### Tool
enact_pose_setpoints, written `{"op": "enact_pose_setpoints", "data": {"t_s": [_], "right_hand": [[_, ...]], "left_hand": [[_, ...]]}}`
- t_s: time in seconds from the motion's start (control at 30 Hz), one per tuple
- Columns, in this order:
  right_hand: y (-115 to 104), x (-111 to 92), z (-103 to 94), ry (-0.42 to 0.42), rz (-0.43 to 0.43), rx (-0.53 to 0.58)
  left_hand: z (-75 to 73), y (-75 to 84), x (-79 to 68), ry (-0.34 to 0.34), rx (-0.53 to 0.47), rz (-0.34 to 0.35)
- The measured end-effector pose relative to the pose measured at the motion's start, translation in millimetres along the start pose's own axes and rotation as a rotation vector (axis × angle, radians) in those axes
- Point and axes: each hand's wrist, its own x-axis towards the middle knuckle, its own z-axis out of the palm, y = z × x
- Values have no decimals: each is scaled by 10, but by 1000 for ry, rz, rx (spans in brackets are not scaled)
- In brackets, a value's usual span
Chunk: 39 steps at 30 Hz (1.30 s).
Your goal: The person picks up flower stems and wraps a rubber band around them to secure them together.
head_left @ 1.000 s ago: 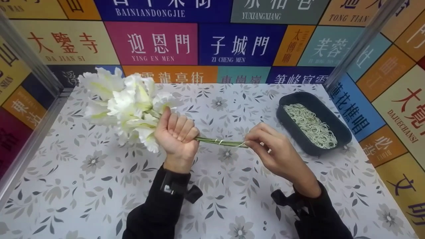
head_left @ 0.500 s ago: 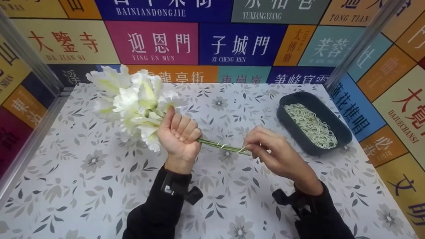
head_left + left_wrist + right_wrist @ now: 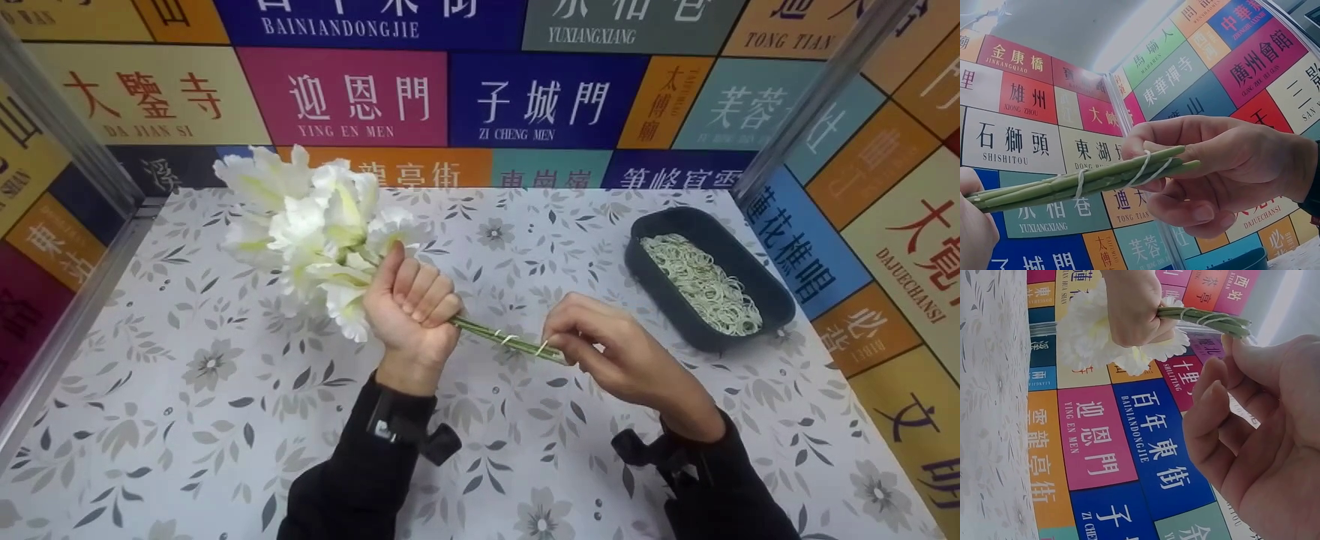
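Observation:
In the head view, a bunch of white flowers (image 3: 322, 225) with frilly petals points to the far left. My left hand (image 3: 412, 311) grips its green stems (image 3: 480, 328) below the blooms, thumb up, and the stem ends stick out to the right. A pale rubber band (image 3: 1080, 184) circles the stems partway along, seen in the left wrist view. Nearer the cut ends, a second pale rubber band (image 3: 1144, 169) loops loosely round them. My right hand (image 3: 611, 349) pinches this second band between thumb and forefinger at the stem ends. The exact pinch point is partly hidden.
A dark oblong tub (image 3: 654, 304) holding a pile of pale rubber bands (image 3: 705, 289) stands right of my right hand. The table has a floral cover (image 3: 202, 435). Panels with colourful lettering (image 3: 360, 97) wall in the back and sides.
My left hand and the bouquet have shifted slightly right, and the stem ends have tipped down toward me. My right hand has moved a little left and lower, still at the stem ends.

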Motion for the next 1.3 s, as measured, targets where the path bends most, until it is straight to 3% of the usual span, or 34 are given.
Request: {"op": "enact_pose_setpoints", "data": {"t_s": [0.23, 0.43, 0.63, 0.9, 1.13, 1.3], "right_hand": [[-83, -26, -102, -53, -1, -186], [-128, -14, -113, -79, -21, -268], [-77, -1, -64, -72, -46, -224], [13, 11, 57, -105, -68, -119], [7, 22, 93, -67, -47, -81], [-1, 33, 122, -53, -27, -78]], "left_hand": [[48, -3, -16, 18, 34, 29], [84, -8, -29, -5, 29, -12], [70, -28, -29, -4, 13, -29], [-27, -176, -11, 83, 48, -93], [-57, -170, -6, 113, 19, -88], [-55, -120, 4, 146, 12, -39]]}}
